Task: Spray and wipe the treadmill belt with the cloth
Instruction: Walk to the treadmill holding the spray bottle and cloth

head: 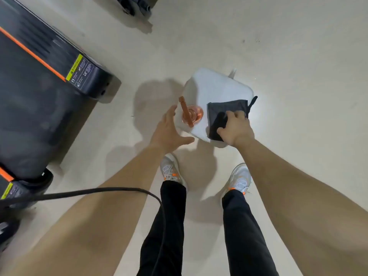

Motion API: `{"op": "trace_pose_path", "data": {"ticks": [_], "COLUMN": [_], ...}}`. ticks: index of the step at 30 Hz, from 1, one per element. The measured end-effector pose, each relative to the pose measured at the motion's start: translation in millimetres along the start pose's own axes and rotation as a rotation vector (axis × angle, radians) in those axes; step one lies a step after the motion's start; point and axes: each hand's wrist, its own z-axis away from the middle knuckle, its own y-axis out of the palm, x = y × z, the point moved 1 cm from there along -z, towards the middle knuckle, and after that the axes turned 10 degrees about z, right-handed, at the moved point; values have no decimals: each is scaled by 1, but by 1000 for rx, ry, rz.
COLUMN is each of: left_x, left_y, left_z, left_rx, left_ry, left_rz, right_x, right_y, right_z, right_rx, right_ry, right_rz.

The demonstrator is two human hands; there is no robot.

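Note:
A clear spray bottle [192, 114] with an orange trigger head stands on a small white stool [217, 86] in front of me. Beside it on the stool lies a folded dark grey cloth [225, 110]. My right hand [236, 128] rests on the cloth's near edge, fingers curled over it. My left hand [169, 132] hovers just left of the bottle, fingers spread, not touching it. The treadmill belt [23, 100], dark with an orange stripe along its side rail, runs along the left of the view.
The pale floor [278, 46] surrounds the stool. A black cable [103, 191] crosses in front of my legs from the left. My two feet in white and orange shoes stand just behind the stool. A dark machine base [137, 5] sits at the top.

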Motion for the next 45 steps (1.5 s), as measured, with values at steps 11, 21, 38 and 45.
{"op": "trace_pose_path", "data": {"ticks": [11, 21, 38, 45], "left_x": [-15, -53, -235, -318], "left_y": [50, -8, -348, -466], "left_z": [-41, -42, 122, 143], "left_rx": [-406, -282, -293, -357], "left_ry": [192, 105, 338, 487], "left_rz": [278, 236, 358, 408], "right_x": [-6, -4, 213, 279], "right_y": [63, 13, -312, -460], "right_z": [-52, -30, 219, 261], "right_rx": [-197, -24, -17, -135], "right_ry": [41, 11, 57, -83], "right_rz": [201, -494, -1371, -1548]}}
